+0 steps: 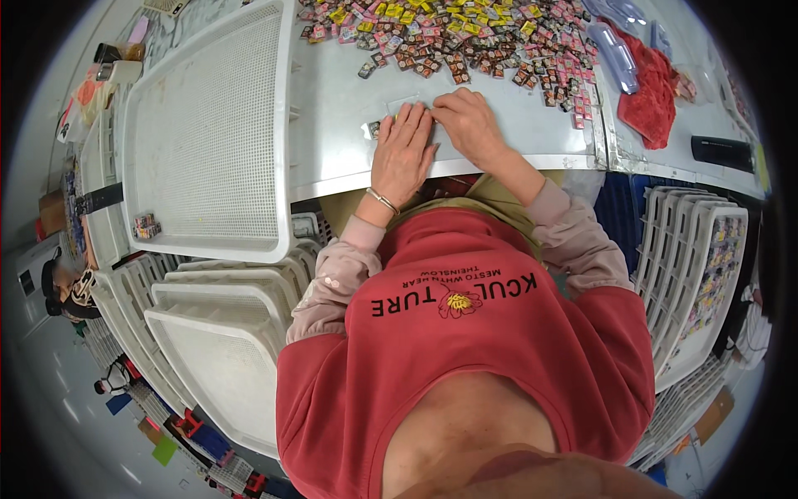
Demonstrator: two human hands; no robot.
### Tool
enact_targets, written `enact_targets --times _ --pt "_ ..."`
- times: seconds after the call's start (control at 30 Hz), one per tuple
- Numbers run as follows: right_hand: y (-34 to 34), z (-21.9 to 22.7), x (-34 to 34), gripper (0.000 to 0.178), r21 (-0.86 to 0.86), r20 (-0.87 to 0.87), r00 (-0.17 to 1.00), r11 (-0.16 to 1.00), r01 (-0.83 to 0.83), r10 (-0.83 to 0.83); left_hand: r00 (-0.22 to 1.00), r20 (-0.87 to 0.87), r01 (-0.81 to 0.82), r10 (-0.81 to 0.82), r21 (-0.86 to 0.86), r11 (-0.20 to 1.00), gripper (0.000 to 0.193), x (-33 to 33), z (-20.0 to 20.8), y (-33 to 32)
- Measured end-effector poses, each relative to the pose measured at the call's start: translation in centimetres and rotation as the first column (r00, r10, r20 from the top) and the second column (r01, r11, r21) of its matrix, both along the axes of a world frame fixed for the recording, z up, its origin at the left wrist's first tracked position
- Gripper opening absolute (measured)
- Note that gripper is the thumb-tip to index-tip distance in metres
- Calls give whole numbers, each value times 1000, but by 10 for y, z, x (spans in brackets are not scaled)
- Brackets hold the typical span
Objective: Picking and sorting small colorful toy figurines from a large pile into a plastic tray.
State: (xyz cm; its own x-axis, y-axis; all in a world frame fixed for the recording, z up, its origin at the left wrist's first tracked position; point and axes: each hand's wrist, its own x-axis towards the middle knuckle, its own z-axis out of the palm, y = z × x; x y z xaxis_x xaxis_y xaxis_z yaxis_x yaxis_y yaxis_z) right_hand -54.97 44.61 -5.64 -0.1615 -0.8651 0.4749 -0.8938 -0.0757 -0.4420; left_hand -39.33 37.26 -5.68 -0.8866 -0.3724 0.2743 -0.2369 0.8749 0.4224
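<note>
The left hand (402, 154) lies flat, fingers together, pressing on a small clear plastic sleeve (405, 106) on the grey metal worktable (332, 125); the right hand (470, 125) lies just beside it at 2 o'clock, fingers curled down onto the same sleeve, and whether it pinches anything cannot be told. A tiny dark square packet (373, 129) sits at 9 o'clock of the left hand, touching the sleeve's edge. Judged risk: the sleeve lies near the table's front lip, so a sideways slip of either palm could push sleeve or packet over it. The heap of small square wrapped packets in yellow, pink and dark colours (449, 37) spreads at 12 o'clock. A white perforated plastic tray (208, 125) stands at 9 o'clock, with a few packets in its lower corner. A red cloth (652, 91) lies at 2 o'clock.
</note>
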Motion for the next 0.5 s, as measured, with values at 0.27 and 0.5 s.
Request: enact_targets --times 0.27,0.5 --pt "5 -4 -51 16 -68 721 692 997 37 23 794 -401 -156 456 590 792 34 44 20 -71" --pt "19 -10 -38 18 54 722 680 990 128 -128 914 -278 -263 296 150 953 35 56 10 -29"
